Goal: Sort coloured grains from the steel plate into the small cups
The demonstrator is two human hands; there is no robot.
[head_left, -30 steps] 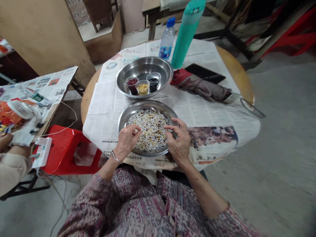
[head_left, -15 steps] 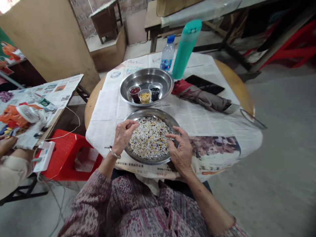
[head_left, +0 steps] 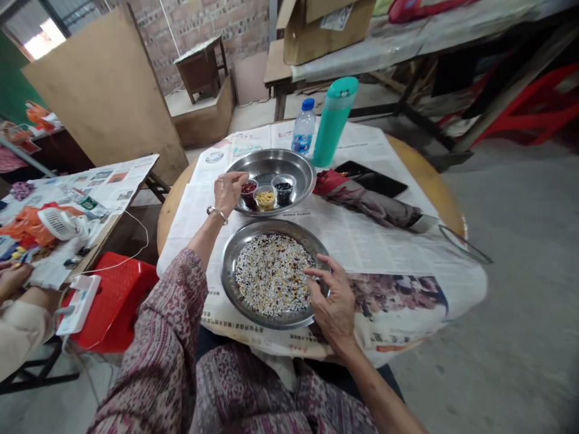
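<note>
My left hand (head_left: 228, 191) is at the left rim of the far metal basin (head_left: 304, 161), its fingertips pinched together beside a clear cup of dark red beans (head_left: 248, 188). Anything between those fingertips is too small to make out. Next to that cup stand a cup of yellow beans (head_left: 265, 198) and a cup of black beans (head_left: 283, 189). Closer to me, a second metal basin (head_left: 230, 274) holds mixed grains and beans (head_left: 274, 274), mostly white. Over its right rim hovers my right hand (head_left: 333, 301), fingers bent and apart, with nothing seen in it.
Behind the basins stand a water bottle (head_left: 304, 128) and a teal bottle (head_left: 335, 122). A folded umbrella (head_left: 368, 199) and a black tablet-like object (head_left: 373, 178) lie to the right on newspaper. At left are a red stool (head_left: 108, 307), a power strip (head_left: 79, 304) and another person's hand (head_left: 13, 274).
My left hand has moved forward from the near basin to the cups in the far basin, still pinched. My right hand stays at the near basin's right rim. The view has tilted up.
</note>
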